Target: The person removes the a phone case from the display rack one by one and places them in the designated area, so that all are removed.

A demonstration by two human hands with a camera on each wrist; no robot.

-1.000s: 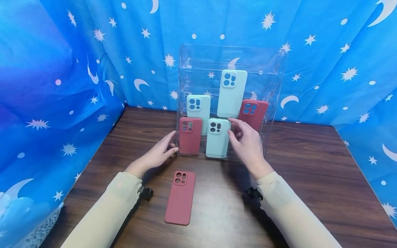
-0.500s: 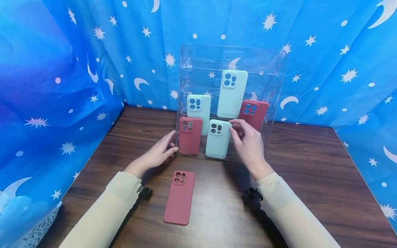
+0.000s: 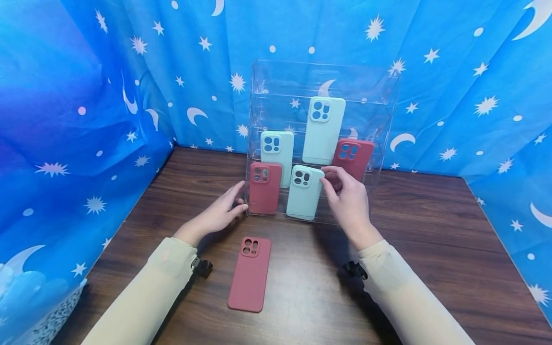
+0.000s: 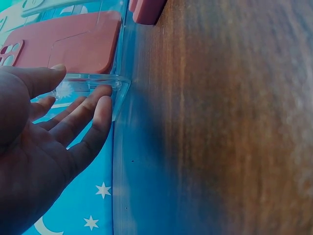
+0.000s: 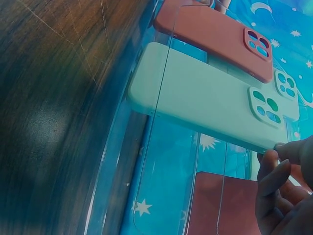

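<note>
A mint-green phone case (image 3: 305, 196) stands in the bottom front row of a clear acrylic display stand (image 3: 323, 72), leaning slightly right. My right hand (image 3: 348, 203) pinches its upper right corner between thumb and fingertips, as the right wrist view also shows. At the stand's lower left side is my left hand (image 3: 217, 211), its fingers extended along the clear side wall and nothing pinched in them. Beside that hand, a dark red phone case (image 3: 265, 189) occupies the left of the bottom row. Another dark red phone case (image 3: 250, 275) lies flat on the table between my forearms.
Higher tiers hold two mint-green cases, one at left (image 3: 276, 153) and one at upper middle (image 3: 323, 134). A red case (image 3: 355, 153) stands behind my right hand. Blue star-patterned cloth (image 3: 453, 86) surrounds the wooden table (image 3: 431, 249) at the back and sides.
The front mint-green case's top has shifted slightly right, tilting it, along with my right hand that pinches it. My left hand stays at the stand's side.
</note>
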